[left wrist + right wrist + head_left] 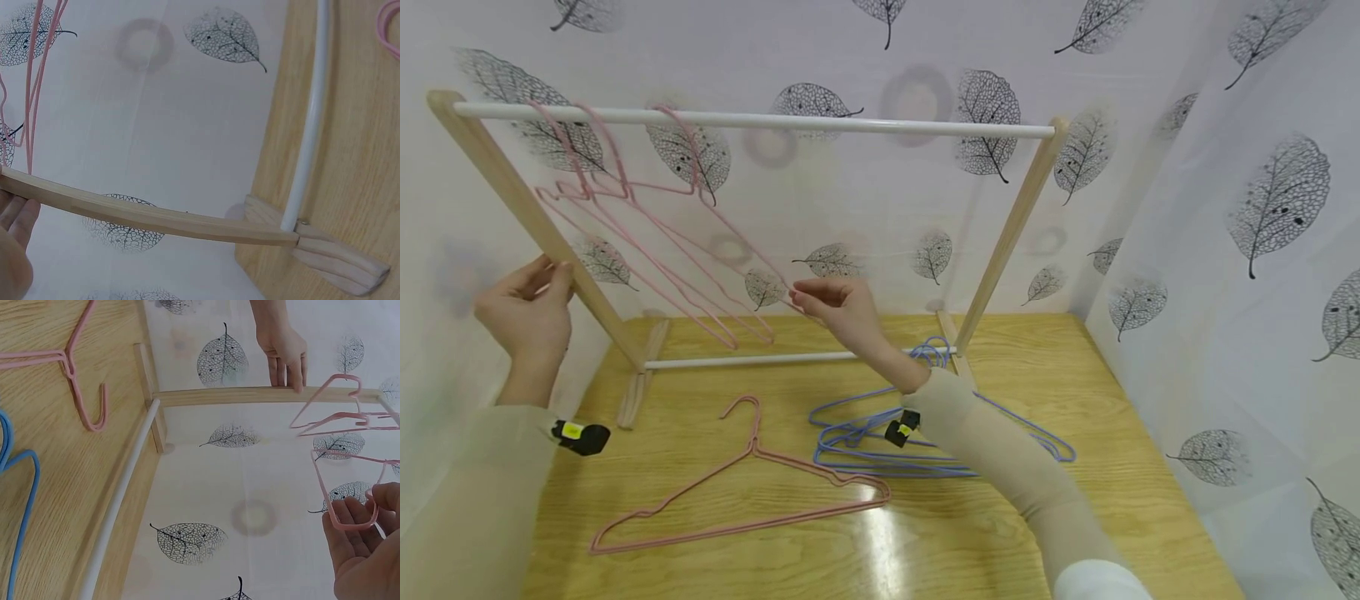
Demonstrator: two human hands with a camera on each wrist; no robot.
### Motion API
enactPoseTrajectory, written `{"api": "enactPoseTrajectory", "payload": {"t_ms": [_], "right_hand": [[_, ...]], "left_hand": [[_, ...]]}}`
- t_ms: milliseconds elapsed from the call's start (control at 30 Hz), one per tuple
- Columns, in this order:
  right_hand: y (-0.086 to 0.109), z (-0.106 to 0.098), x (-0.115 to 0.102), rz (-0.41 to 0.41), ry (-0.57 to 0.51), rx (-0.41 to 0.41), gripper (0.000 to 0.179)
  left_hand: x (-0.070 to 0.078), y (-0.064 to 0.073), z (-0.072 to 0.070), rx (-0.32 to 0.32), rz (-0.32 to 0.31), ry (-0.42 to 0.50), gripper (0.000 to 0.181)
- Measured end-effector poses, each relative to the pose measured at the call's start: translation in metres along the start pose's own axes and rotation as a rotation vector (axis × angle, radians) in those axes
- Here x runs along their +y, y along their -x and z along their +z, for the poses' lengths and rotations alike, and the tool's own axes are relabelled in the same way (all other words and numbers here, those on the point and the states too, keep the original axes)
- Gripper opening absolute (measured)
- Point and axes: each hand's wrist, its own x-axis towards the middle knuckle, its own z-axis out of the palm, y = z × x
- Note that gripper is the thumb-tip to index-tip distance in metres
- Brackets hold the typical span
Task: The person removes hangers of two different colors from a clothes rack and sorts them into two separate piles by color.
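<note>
A: Where does the left grip (529,310) stand?
B: Far up at the left, on the rack's left post (598,308). It grasps the wood, with the thumb on one side and the fingers on the other.

A: And the right grip (847,315)?
B: Its thumb and fingers pinch the lower corner of the held pink hanger (322,487), out in front of the rack's middle.

A: Is that hanger loose from the rack?
B: No, its hook is over the white top bar (850,125), toward the left. The right grip has the end that points right and near.

A: What else hangs there?
B: Two other pink hangers (628,195), both to the left of the held one, close together, their lower ends slanting toward the near side.

A: What lies on the worktop (1045,358)?
B: One flat pink hanger (755,443), near and left of centre, its hook on the far side and curling left. To the right, several blue hangers (895,457) lie in a heap, partly hidden by the right forearm; I can't tell how many.

A: And the frame itself?
B: A white lower bar (760,359) runs just above the worktop between the left post and the right post (1010,237). Behind everything hangs a leaf-printed sheet (880,192).
</note>
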Motion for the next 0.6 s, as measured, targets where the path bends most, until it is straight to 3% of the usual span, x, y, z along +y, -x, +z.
{"api": "enactPoseTrajectory", "payload": {"t_ms": [167,433,600], "right_hand": [[-0.002,0.008,0.002,-0.058,0.135,-0.022,0.025],[-0.007,0.020,0.005,-0.095,0.112,-0.067,0.027],[-0.010,0.024,0.003,-0.066,0.001,-0.044,0.023]], "left_hand": [[0.009,0.007,0.001,0.000,-0.001,-0.003,0.036],[0.006,0.005,0.001,0.003,0.006,-0.016,0.034],[0.006,0.005,0.002,0.002,0.008,-0.010,0.034]]}}
